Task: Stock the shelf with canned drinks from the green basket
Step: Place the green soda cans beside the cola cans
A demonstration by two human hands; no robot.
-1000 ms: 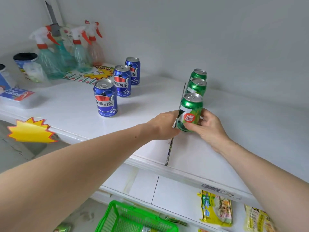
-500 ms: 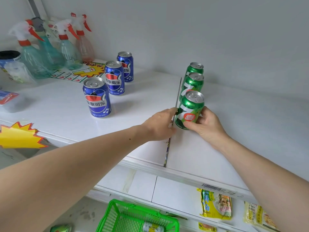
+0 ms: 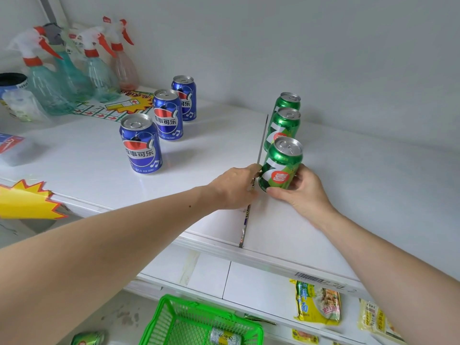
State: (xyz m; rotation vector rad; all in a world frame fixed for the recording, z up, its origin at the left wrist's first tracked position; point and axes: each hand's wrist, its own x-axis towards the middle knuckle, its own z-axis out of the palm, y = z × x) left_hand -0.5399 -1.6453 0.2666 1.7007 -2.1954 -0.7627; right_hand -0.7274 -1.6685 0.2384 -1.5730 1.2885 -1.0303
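Note:
On the white shelf [image 3: 373, 195] stand two rows of cans. Three blue cola cans [image 3: 141, 143] line up on the left. Three green cans run back on the right of a thin divider [image 3: 261, 143]. My right hand [image 3: 302, 192] grips the front green can [image 3: 281, 165], which leans slightly left. My left hand [image 3: 235, 188] rests against the divider and touches the same can's left side. The green basket [image 3: 174, 322] sits on the floor below with a can [image 3: 225, 336] lying inside it.
Several spray bottles [image 3: 99, 68] stand at the shelf's back left by the wall. A yellow starburst tag [image 3: 27, 202] hangs off the front edge. Yellow snack packs [image 3: 317, 305] lie on the lower shelf. A green can [image 3: 88, 338] lies on the floor beside the basket.
The front green can has tipped a little leftward in my right hand. Both hands stay at the can, and the view has shifted slightly.

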